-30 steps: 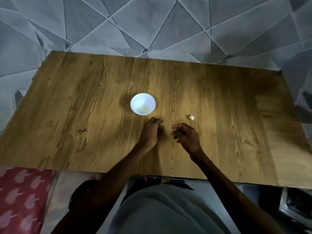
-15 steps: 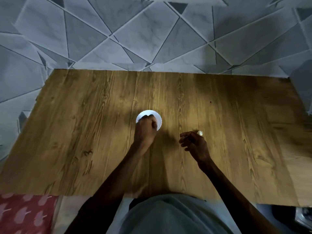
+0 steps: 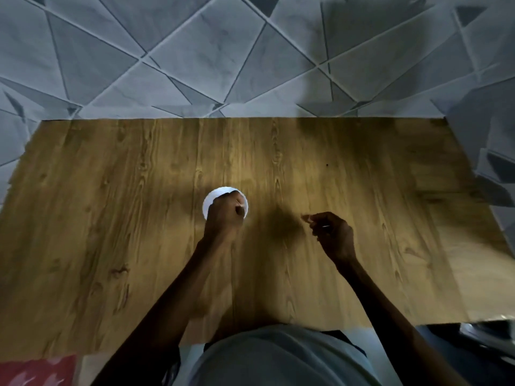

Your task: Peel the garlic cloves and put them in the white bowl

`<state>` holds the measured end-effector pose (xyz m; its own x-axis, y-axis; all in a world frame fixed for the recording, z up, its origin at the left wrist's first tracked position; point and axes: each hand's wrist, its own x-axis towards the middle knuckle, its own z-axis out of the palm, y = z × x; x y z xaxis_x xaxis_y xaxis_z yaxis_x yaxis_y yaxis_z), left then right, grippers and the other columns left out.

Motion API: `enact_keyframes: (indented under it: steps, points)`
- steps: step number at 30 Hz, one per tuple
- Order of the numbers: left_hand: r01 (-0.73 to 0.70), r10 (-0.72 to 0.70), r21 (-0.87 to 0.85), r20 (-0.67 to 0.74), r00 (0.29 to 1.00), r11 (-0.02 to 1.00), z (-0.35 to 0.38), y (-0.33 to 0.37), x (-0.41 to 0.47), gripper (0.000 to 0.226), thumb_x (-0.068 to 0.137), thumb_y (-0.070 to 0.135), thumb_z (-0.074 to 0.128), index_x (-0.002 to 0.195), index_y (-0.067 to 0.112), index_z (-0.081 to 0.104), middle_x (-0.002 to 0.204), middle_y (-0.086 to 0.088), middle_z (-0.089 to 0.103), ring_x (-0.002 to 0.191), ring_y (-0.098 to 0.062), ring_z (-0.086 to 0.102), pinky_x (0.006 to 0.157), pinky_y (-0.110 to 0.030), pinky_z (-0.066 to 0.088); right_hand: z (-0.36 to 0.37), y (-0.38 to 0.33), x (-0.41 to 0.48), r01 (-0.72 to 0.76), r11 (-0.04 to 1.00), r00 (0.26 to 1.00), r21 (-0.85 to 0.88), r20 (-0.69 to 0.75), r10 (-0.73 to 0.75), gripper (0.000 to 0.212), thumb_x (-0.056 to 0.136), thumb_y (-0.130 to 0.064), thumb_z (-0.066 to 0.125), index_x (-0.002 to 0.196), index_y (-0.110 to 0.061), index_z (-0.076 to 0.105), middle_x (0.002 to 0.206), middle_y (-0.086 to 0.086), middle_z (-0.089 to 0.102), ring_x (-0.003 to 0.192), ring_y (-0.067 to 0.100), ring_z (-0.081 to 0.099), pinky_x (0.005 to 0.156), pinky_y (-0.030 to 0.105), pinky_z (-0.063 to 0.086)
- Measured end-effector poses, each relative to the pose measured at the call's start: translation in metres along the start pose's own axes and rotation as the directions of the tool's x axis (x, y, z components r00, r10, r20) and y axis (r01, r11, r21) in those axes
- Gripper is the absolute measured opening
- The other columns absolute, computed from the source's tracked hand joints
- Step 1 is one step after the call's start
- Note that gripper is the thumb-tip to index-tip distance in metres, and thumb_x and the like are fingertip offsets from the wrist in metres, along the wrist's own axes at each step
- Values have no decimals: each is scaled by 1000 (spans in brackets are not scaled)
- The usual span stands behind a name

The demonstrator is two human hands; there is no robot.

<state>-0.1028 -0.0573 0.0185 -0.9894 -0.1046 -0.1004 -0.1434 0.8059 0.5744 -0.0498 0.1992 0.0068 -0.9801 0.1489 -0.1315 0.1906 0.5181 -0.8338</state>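
Nearest, at the bottom of the frame, are a pale grey garment (image 3: 278,358) and, in the lower left corner, a red patterned cloth (image 3: 36,370). Both forearms reach up the frame across the wooden counter (image 3: 111,218).

The hands are apart. The right hand (image 3: 333,235), right of centre, is curled, with thumb and forefinger drawn together and pointing left. A thin pale sliver shows inside the curl, and I take it for a garlic clove (image 3: 325,226), pinched and held clear of the counter. Its visible long axis runs roughly left to right. Which end is the tip, and whether the skin is on, is too small to tell.

The left hand (image 3: 224,215) is bunched in a loose fist directly over the white bowl (image 3: 210,201), near the centre, hiding most of it. I cannot tell whether it holds anything. No loose clove shows on the counter.

Beyond the counter's far edge is grey tiling (image 3: 195,51) with a triangle pattern.

Risks, as I judge them:
- The pinch is shallow, so the clove could slip out and roll across the smooth wood.
- The fist sits low over a small, probably light bowl, so a knuckle catching the rim on withdrawal could tip or slide it.
- The light is dim, so scraps of skin could drop in unnoticed.
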Motion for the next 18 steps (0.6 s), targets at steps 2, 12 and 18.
enact_keyframes:
  steps: [2, 12, 18]
  points:
    - [-39, 51, -218, 51, 997, 975, 7, 18, -21, 13, 87, 9, 59, 87, 17, 68, 77, 9, 69, 71, -6, 64, 64, -21, 50, -7, 13, 10, 30, 993, 999, -116, -40, -35, 11, 90, -19, 71, 101, -17, 68, 95, -5, 69, 76, 2, 66, 61, 16, 54]
    - [312, -106, -463, 419, 902, 829, 125, 49, -32, 14, 87, 17, 69, 92, 28, 62, 97, -3, 67, 94, -25, 67, 85, -48, 56, -3, 40, 45, 270, 880, 960, -391, 175, -217, 16, 93, -13, 65, 107, -11, 71, 103, 7, 67, 77, 10, 60, 60, 7, 37]
    - [427, -174, -570, 444, 879, 702, 129, 75, -23, 42, 89, 22, 70, 125, 5, 58, 122, -12, 60, 115, -23, 58, 88, -24, 49, -12, 34, 45, 285, 958, 938, -35, 216, -271, 6, 89, -15, 73, 94, -11, 73, 85, -6, 70, 76, 2, 67, 61, 16, 54]
